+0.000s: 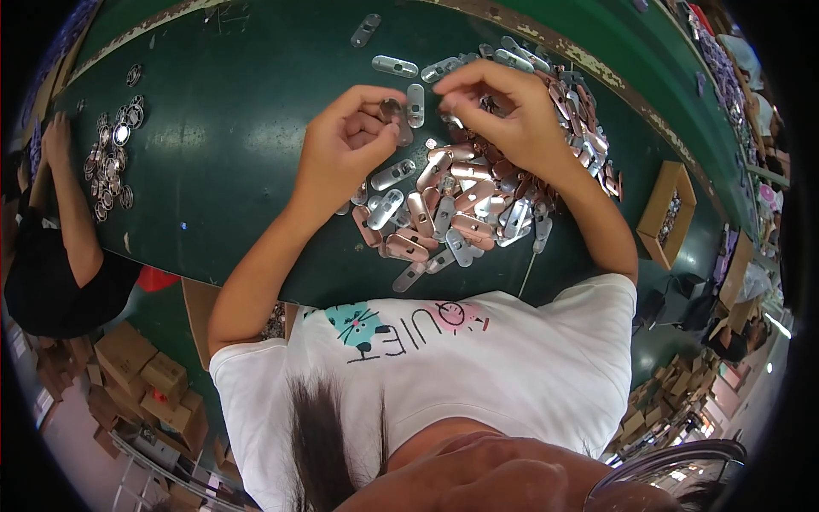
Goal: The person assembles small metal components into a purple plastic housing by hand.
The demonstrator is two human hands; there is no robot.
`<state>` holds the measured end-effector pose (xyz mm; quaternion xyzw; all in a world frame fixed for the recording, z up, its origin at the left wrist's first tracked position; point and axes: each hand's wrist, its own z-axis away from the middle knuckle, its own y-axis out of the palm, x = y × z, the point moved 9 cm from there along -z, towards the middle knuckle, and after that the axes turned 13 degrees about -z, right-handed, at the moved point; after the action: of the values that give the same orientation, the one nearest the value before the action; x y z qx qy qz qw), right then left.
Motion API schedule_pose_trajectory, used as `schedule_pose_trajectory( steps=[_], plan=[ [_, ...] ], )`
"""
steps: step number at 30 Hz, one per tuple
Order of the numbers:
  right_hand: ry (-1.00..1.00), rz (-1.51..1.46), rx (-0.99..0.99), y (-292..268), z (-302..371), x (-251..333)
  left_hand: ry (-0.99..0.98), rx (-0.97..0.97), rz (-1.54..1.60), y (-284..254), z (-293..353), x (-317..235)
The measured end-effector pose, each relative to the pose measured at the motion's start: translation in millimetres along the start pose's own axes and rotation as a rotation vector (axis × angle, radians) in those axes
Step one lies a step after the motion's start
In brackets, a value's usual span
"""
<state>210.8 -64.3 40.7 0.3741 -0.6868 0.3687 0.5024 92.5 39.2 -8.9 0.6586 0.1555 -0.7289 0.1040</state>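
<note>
My left hand (345, 136) is closed, its thumb and fingers pinching an oblong metal plate (403, 132) with rounded ends. A dark round part of what it holds shows by the fingertips. My right hand (503, 111) hovers over the far side of a heap, index finger and thumb curled close together. Something small and dark (489, 103) shows inside its curled fingers; I cannot make out what. Between the two hands lies a single silver oblong plate (415, 105). The heap of copper-coloured and silver oblong plates (469, 200) spreads below and behind my right hand.
Two stray plates (366, 31) (395, 66) lie at the far side of the green table (247, 111). Round metal rings (111, 158) are piled at the left, near another person's arm (75, 213). At the right stands a cardboard box (665, 213) holding small parts.
</note>
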Motion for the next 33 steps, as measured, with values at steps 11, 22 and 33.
schedule_pose_trajectory(
  steps=[11, 22, 33],
  plan=[
    [-0.132, 0.038, 0.097, 25.3, 1.6, 9.8, -0.078, -0.038, 0.159, 2.4, 2.7, 4.8],
    [-0.164, 0.079, 0.115, 31.9, 4.2, 16.0, -0.027, 0.115, 0.246, 12.3, -0.1, -0.4],
    [-0.126, 0.945, -0.357, -89.4, -141.6, -7.7, -0.008, 0.014, 0.162, 8.2, 6.9, -2.5]
  ],
)
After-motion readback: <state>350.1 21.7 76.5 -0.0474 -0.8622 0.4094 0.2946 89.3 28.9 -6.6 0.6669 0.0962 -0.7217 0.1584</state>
